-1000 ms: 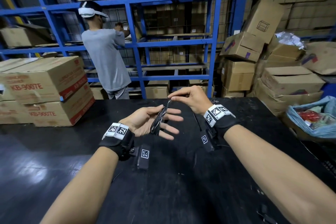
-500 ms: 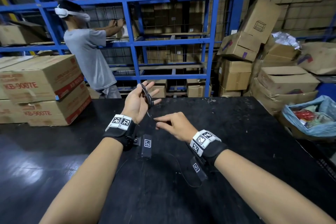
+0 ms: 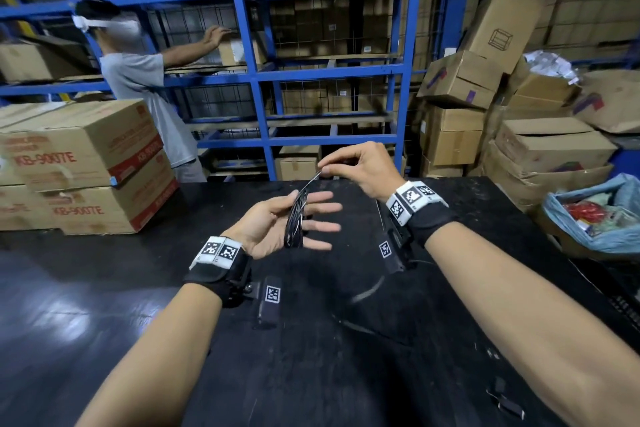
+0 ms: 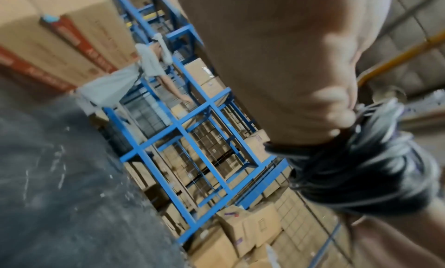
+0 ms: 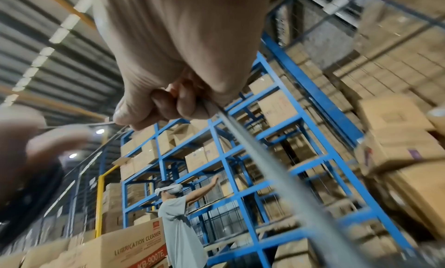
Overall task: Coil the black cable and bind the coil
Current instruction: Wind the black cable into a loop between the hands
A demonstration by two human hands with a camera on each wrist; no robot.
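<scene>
The black cable (image 3: 295, 222) is wound into a narrow coil across my left hand (image 3: 311, 215), which is held palm up above the black table (image 3: 104, 288). The fingers are spread straight and the thumb pins the coil. Up close the coil (image 4: 356, 167) sits just past the thumb. Above and to the right, my right hand (image 3: 327, 168) pinches a taut strand running up from the coil. That strand (image 5: 265, 158) leaves the curled fingers of my right hand (image 5: 154, 108). A loose stretch of the cable (image 3: 367, 291) lies on the table under my right wrist.
Stacked cartons (image 3: 86, 166) stand on the table's left. A person (image 3: 145, 90) reaches into the blue rack (image 3: 259, 80) behind the table. More boxes and a blue bag (image 3: 595, 218) are at the right. Small black clips (image 3: 505, 402) lie near the front right.
My right hand has risen from near the table to above the coil, pulling a strand taut. The left hand has dropped and turned palm up, with its fingers spread.
</scene>
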